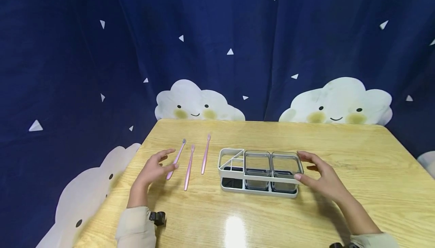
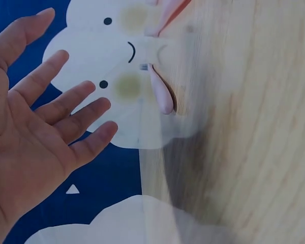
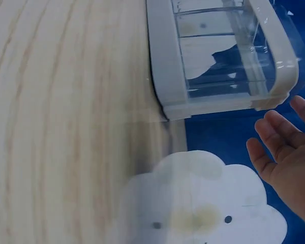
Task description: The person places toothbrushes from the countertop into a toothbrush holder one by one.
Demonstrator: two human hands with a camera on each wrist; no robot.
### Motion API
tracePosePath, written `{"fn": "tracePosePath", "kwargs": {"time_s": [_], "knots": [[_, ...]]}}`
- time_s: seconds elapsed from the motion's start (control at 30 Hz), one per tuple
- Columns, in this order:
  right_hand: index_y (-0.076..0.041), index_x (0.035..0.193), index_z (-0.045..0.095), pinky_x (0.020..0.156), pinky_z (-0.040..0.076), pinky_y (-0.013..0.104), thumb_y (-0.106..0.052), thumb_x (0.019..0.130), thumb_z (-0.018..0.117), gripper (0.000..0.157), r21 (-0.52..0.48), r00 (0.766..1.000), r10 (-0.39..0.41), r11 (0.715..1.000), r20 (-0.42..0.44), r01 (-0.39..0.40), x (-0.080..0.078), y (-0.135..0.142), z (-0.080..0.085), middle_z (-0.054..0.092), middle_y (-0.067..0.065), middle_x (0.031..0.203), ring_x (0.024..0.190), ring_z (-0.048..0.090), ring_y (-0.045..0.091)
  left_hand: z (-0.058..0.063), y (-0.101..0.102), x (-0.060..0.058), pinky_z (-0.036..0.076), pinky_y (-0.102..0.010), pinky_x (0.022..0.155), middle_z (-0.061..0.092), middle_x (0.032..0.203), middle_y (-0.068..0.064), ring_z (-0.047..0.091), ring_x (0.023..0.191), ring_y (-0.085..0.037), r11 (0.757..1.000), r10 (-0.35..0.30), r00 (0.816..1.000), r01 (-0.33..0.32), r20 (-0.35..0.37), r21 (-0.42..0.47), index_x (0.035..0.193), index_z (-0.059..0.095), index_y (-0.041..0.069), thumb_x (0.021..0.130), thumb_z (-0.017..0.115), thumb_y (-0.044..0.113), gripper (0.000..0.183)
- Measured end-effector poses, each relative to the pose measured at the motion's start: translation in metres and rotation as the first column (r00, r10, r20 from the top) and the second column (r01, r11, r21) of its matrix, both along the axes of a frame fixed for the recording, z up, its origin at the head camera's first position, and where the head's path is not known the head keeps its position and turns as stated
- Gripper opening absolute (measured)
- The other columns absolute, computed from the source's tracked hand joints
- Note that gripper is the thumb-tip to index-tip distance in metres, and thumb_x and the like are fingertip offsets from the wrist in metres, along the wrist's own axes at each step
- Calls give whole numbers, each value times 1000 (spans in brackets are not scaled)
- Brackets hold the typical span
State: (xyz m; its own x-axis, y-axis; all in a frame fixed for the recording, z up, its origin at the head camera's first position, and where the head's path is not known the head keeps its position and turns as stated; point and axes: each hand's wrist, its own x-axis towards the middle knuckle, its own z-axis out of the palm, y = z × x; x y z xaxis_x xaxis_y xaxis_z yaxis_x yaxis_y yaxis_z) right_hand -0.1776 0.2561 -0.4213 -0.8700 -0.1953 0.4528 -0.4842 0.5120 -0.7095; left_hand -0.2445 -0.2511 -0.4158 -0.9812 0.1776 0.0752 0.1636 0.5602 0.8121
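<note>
My left hand [image 1: 153, 170] hovers beside the leftmost of three pink toothbrushes [image 1: 175, 161], fingers spread and palm bare in the left wrist view. A middle toothbrush [image 1: 188, 168] and a right-hand toothbrush [image 1: 205, 156] lie on the table with their heads pointing away. To their right stands a white toothbrush holder [image 1: 238, 190] bearing two clear cups, a left cup [image 1: 257, 162] and a right cup [image 1: 284, 162]. Around the holder's right end is my right hand [image 1: 323, 178], thumb near the front rail, fingers toward the back. Contact there is hard to tell; the fingers look relaxed.
The wooden table [image 1: 357, 157] extends to the right and front of the holder. Behind it hangs a dark blue curtain [image 1: 210, 21] with clouds and white triangles. Small divided slots [image 1: 234, 158] make up the holder's left end.
</note>
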Motion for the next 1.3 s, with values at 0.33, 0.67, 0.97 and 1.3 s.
{"fn": "tracePosePath", "kwargs": {"time_s": [0.33,0.67,0.97,1.3], "knots": [[-7,139,40,87,41,22,-2,75,75,73,-94,996,78,993,38,-74,-10,-5,-6,48,19,128,112,46,11,0,-9,-9,34,-53,98,38,140,-20,33,126,-44,996,-48,997,43,55,78,136,45,3,84,69,11,58],[-7,145,29,91,34,12,0,70,78,90,-165,987,123,981,104,-104,-15,-9,-12,44,19,134,115,45,12,1,-11,-14,35,-53,98,32,144,-17,32,127,-42,994,-60,994,50,96,99,138,44,5,83,70,8,61],[4,135,37,96,37,20,12,68,73,76,-357,971,226,916,82,-183,-24,-11,-20,46,22,129,116,47,13,-3,-12,-22,32,-53,100,37,141,-21,33,125,-46,988,-95,992,84,80,131,137,43,0,81,73,14,65],[9,130,36,91,45,29,13,68,71,71,-412,933,337,874,127,-259,-30,-11,-24,51,27,121,113,52,29,-6,-18,-30,31,-53,100,39,139,-21,34,125,-45,986,-94,990,79,104,145,137,44,4,77,75,12,68]]}}
